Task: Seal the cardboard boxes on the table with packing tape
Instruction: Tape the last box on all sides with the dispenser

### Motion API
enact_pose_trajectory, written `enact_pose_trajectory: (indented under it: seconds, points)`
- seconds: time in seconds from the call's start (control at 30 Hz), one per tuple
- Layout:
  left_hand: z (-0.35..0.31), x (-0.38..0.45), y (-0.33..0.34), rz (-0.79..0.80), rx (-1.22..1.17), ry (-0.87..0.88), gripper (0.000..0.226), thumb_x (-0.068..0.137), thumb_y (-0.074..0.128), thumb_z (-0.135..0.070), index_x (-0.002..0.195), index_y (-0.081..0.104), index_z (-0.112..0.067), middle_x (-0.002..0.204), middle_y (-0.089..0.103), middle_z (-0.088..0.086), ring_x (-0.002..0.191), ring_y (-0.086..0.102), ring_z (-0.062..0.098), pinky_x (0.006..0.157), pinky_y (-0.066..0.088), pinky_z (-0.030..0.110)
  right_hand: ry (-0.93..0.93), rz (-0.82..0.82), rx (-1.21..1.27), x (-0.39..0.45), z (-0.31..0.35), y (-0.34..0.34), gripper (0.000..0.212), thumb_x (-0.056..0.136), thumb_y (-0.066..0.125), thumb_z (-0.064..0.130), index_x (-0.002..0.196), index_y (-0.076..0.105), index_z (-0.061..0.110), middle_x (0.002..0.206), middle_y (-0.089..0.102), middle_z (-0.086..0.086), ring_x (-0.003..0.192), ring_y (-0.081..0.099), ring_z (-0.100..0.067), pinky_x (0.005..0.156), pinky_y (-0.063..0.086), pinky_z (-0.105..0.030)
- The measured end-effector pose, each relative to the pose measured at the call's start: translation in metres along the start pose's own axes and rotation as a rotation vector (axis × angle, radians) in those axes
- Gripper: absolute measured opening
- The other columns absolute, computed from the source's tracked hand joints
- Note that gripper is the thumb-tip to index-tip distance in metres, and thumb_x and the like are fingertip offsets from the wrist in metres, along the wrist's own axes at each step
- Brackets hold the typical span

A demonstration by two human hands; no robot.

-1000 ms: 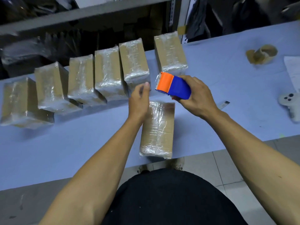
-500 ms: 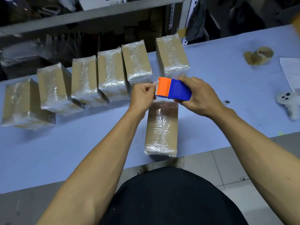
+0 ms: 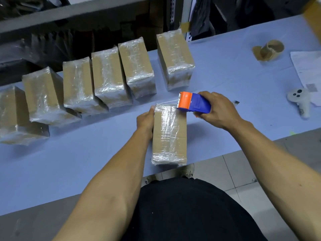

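Observation:
A cardboard box point(image 3: 169, 136) wrapped in clear tape lies lengthwise at the table's near edge. My left hand point(image 3: 145, 120) grips its far left corner. My right hand point(image 3: 218, 110) holds a blue and orange tape dispenser point(image 3: 192, 102) just above the box's far right corner. A strip of clear tape point(image 3: 167, 102) stretches from the dispenser's orange end to the box's far left corner, by my left fingers.
Several taped boxes point(image 3: 107, 79) stand in a row along the back of the blue table point(image 3: 86, 153). An empty tape core point(image 3: 271, 50), a sheet of paper point(image 3: 307, 66) and a white controller point(image 3: 298, 100) lie at the right. Dark shelving stands behind.
My left hand dropped from the dispenser's orange end to the box's far left corner, drawing tape out. The dispenser moved right and down toward the box's far end.

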State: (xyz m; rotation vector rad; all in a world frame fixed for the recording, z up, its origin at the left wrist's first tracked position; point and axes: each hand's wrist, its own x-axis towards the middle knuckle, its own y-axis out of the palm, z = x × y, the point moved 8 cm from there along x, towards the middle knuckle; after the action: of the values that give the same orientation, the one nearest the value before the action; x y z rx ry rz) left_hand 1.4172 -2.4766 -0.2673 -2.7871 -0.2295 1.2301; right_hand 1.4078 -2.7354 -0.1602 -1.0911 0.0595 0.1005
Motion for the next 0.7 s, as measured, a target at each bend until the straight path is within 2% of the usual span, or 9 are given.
enact_pose_trajectory:
  seconds: [0.07,0.13,0.17,0.23,0.3,0.4,0.5,0.7]
  points:
    - [0.003,0.004,-0.003,-0.017,0.025,-0.034,0.045,0.096,0.065,-0.048,0.075,0.061,-0.008,0.077,0.064,0.011,0.064,0.064,0.024,0.063,0.051,0.028,-0.004,-0.001,0.02,-0.002,0.001,0.002,0.054,0.078,0.077,0.035,0.126,0.054,0.024,0.101,0.064,-0.005,0.089,0.057,-0.027,0.073,0.044,-0.033]
    - [-0.014,0.007,-0.011,-0.092,0.074,0.055,0.049,0.1,0.054,-0.053,0.079,0.061,-0.01,0.086,0.064,0.011,0.082,0.063,0.034,0.076,0.05,0.036,-0.011,-0.006,0.036,-0.002,0.001,0.004,0.055,0.078,0.077,0.035,0.127,0.054,0.023,0.102,0.064,-0.006,0.09,0.057,-0.027,0.075,0.047,-0.035]
    - [-0.024,0.003,-0.01,-0.088,0.093,0.091,0.051,0.098,0.048,-0.061,0.078,0.06,-0.016,0.086,0.064,0.005,0.083,0.061,0.03,0.079,0.047,0.036,-0.01,-0.008,0.04,-0.002,0.001,0.005,0.055,0.078,0.077,0.035,0.127,0.054,0.024,0.103,0.064,-0.006,0.09,0.057,-0.027,0.075,0.048,-0.036]
    - [-0.039,-0.008,0.01,0.026,0.17,0.149,0.06,0.086,0.047,-0.078,0.086,0.065,-0.021,0.093,0.069,0.0,0.087,0.066,0.021,0.082,0.052,0.037,-0.005,-0.011,0.045,0.0,0.0,0.006,0.055,0.078,0.076,0.036,0.127,0.054,0.025,0.103,0.064,-0.006,0.09,0.057,-0.027,0.075,0.048,-0.036]
    - [-0.041,-0.016,0.028,0.109,0.304,0.233,0.066,0.077,0.054,-0.078,0.1,0.072,-0.019,0.1,0.075,0.002,0.093,0.071,0.022,0.091,0.057,0.042,-0.008,-0.009,0.05,0.001,-0.002,0.008,0.054,0.078,0.076,0.036,0.126,0.054,0.026,0.101,0.064,-0.005,0.089,0.057,-0.026,0.073,0.046,-0.034]
    - [-0.041,-0.015,0.03,0.084,0.398,0.358,0.054,0.085,0.061,-0.065,0.098,0.074,-0.014,0.094,0.077,0.002,0.091,0.072,0.022,0.091,0.057,0.046,-0.021,0.021,0.08,0.002,-0.008,0.01,0.053,0.078,0.074,0.04,0.125,0.053,0.029,0.098,0.063,-0.002,0.087,0.055,-0.024,0.071,0.043,-0.032]
    - [-0.04,-0.013,0.026,0.089,0.365,0.356,0.06,0.083,0.062,-0.065,0.092,0.072,-0.007,0.09,0.077,0.008,0.09,0.073,0.028,0.09,0.058,0.05,-0.045,0.067,0.098,-0.004,-0.021,0.006,0.054,0.078,0.075,0.044,0.125,0.053,0.029,0.098,0.061,0.002,0.088,0.054,-0.019,0.072,0.042,-0.031]
    - [-0.038,-0.014,0.029,0.122,0.318,0.336,0.052,0.081,0.066,-0.063,0.091,0.073,-0.012,0.091,0.078,0.008,0.09,0.075,0.03,0.09,0.058,0.054,0.069,0.16,0.044,-0.02,-0.074,-0.002,0.054,0.078,0.076,0.043,0.125,0.051,0.03,0.101,0.061,0.002,0.092,0.056,-0.021,0.069,0.044,-0.032]
